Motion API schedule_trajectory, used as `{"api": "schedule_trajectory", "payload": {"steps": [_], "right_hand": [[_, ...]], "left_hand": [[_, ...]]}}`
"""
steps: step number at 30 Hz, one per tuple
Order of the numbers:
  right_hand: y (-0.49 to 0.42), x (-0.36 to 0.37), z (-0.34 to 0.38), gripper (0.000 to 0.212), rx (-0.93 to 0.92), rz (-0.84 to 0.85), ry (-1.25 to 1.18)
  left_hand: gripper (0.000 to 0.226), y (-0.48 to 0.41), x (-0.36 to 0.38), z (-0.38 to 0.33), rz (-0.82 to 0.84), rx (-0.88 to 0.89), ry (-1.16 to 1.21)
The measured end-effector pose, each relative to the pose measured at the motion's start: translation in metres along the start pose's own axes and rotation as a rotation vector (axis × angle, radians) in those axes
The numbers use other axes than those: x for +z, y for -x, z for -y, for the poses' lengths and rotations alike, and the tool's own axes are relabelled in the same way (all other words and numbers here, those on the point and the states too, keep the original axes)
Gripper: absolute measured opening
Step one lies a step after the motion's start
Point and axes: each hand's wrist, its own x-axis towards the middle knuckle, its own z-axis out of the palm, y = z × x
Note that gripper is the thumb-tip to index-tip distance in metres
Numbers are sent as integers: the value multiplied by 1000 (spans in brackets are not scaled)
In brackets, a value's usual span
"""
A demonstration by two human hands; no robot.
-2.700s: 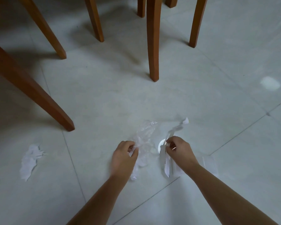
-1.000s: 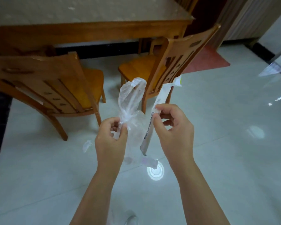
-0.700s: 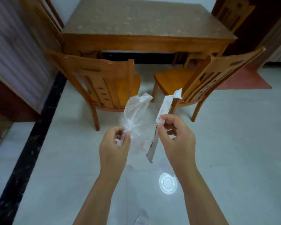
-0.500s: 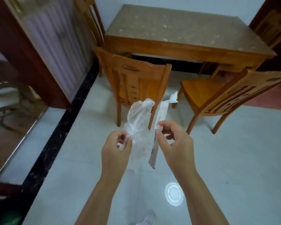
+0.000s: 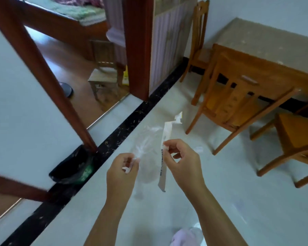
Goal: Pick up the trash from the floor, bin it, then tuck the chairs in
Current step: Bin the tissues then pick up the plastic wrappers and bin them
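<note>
Whole frame is smearing w/ motion blur, so edges are reading soft. The clear plastic bag [image 5: 146, 146] is nearly vanishing against the pale floor [image 5: 238, 201] at frame center; its outline is hard to trace. The bin [image 5: 73, 167], black-lined w/ smth green inside, is sitting at center-left beside the dark floor strip [image 5: 124, 128], partly hiding behind the door frame [image 5: 39, 68]; contents not readable. A pale lilac shape at bottom center is getting cut off by the frame edge; can't tell what it is. Left hand [image 5: 122, 172] is reaching up from bottom center, grip pinching the bag's gathered neck btwn thumb & fingers, a white scrap showing in the fist. Right hand [image 5: 182, 162] is sitting just right of it, hands close but apart, grip pinching a long white paper wrapper [image 5: 164, 157] that is standing roughly upright, torn top above the fingers, tail hanging below. Two chairs [image 5: 238, 107] are standing pulled out from the surface [image 5: 274, 43] at upper right; the right one is running off-frame.
</note>
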Motion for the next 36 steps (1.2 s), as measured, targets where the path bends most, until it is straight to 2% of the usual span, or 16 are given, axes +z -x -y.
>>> {"api": "schedule_trajectory", "payload": {"steps": [7, 11, 16, 25, 31, 36], "right_hand": [[24, 126, 44, 25, -28, 210, -41], [23, 186, 50, 29, -9, 307, -52], [0, 257, 47, 21, 26, 395, -55], [-94, 403, 7, 13, 161, 408, -21], [-143, 492, -42, 15, 148, 425, 21], [-152, 546, -100, 11, 202, 435, 45]], "left_hand": [[18, 5, -124, 66, -151, -164, 15], [10, -10, -168, 104, -237, -239, -6], [9, -46, -205, 143, -297, -287, -37], [15, -174, -237, 229, -246, -357, -174], [27, -247, -233, 311, -201, -377, -229], [16, -287, -221, 387, -185, -457, -265]]}}
